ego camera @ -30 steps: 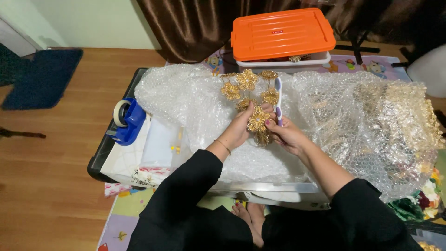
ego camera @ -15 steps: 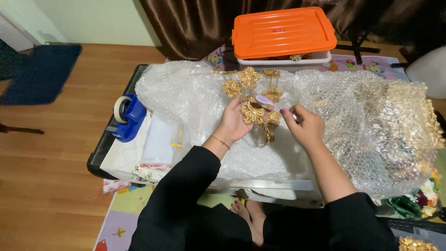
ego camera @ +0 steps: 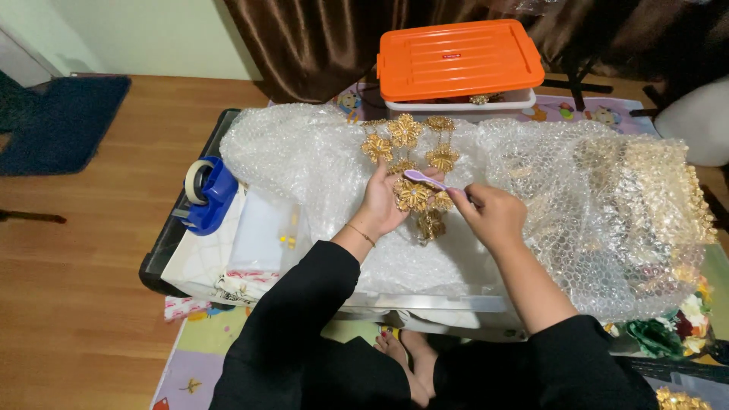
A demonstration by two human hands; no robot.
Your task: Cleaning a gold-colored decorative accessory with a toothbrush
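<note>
On wood floor: bubble wrap, brown curtain.

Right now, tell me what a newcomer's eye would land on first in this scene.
First, the bright orange lid of a white storage box at the top centre, against the dark curtain. Next, the cluster of gold flower ornaments on the bubble wrap in the middle, where the left hand steadies a piece and the right hand holds a pale purple tool. At the left edge sits a blue tape dispenser.
</note>
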